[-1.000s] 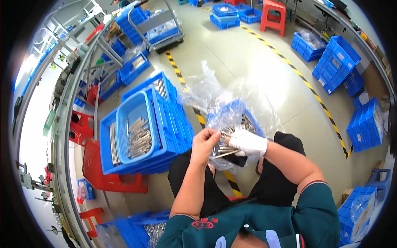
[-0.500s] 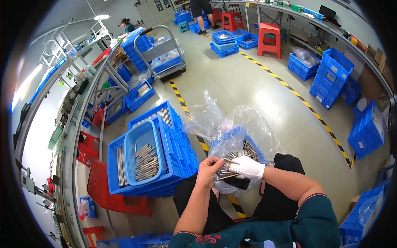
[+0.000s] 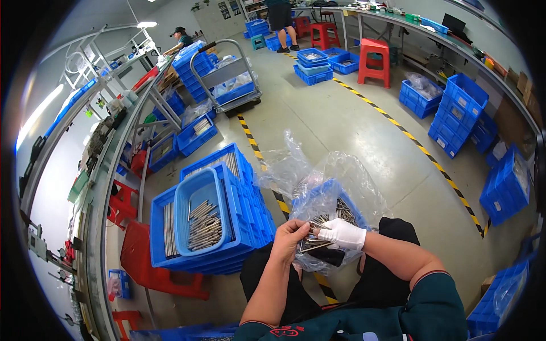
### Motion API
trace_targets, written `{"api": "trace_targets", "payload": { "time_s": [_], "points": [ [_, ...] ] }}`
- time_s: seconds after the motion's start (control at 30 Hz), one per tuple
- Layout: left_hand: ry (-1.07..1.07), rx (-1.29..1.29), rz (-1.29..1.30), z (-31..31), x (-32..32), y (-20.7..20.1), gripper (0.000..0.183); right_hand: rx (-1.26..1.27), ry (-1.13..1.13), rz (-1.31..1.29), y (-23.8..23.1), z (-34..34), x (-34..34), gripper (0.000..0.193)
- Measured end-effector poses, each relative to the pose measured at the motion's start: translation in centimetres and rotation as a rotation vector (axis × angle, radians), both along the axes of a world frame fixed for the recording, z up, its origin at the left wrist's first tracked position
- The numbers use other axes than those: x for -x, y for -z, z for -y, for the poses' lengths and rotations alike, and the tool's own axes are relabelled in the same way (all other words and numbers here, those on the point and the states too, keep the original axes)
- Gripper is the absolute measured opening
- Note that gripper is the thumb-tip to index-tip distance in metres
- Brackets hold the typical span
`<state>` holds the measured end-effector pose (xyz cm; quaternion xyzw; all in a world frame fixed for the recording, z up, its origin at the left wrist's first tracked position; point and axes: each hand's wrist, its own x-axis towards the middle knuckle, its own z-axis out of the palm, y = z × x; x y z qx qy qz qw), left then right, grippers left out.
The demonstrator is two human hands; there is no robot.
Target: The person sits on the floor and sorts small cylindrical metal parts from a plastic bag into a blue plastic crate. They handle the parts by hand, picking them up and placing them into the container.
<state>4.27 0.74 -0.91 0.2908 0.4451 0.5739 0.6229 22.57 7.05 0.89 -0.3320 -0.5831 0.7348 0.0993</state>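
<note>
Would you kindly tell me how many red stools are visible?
3: two upright red stools at the far benches, one beside the blue crates at left. Others may be hidden.

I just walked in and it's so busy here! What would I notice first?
Right in the middle, a bare left hand and a white-gloved right hand hold a bundle of thin metal rods over a plastic-lined blue crate. To their left, stacked blue crates hold more rods.

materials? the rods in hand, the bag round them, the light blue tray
Rods: likely metal, grey with bright glints. Bag: thin clear plastic film, crinkled and see-through. Tray: looks like moulded plastic, even light blue, smooth walls. Right hand wears a white glove, probably fabric.
</note>
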Motion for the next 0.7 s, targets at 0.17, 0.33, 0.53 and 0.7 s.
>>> {"api": "trace_targets", "payload": {
  "time_s": [0.17,0.33,0.53,0.7],
  "points": [
    [0.03,-0.027,-0.1,0.0,0.2,0.4,0.011,-0.125,0.02,-0.014,1.4,0.0,0.2,0.037],
    [0.058,-0.022,-0.023,0.2,0.2,0.0,0.01,-0.014,-0.005,0.003,0.5,0.3,0.0,0.036],
    [-0.01,-0.013,-0.001,0.2,-0.3,0.3,0.013,0.096,0.027,-0.016,0.1,0.0,0.1,0.033],
    [0.042,-0.045,0.016,0.2,0.1,-0.3,0.018,0.191,0.026,-0.046,-0.2,0.0,-0.1,0.032]
  ]
}}
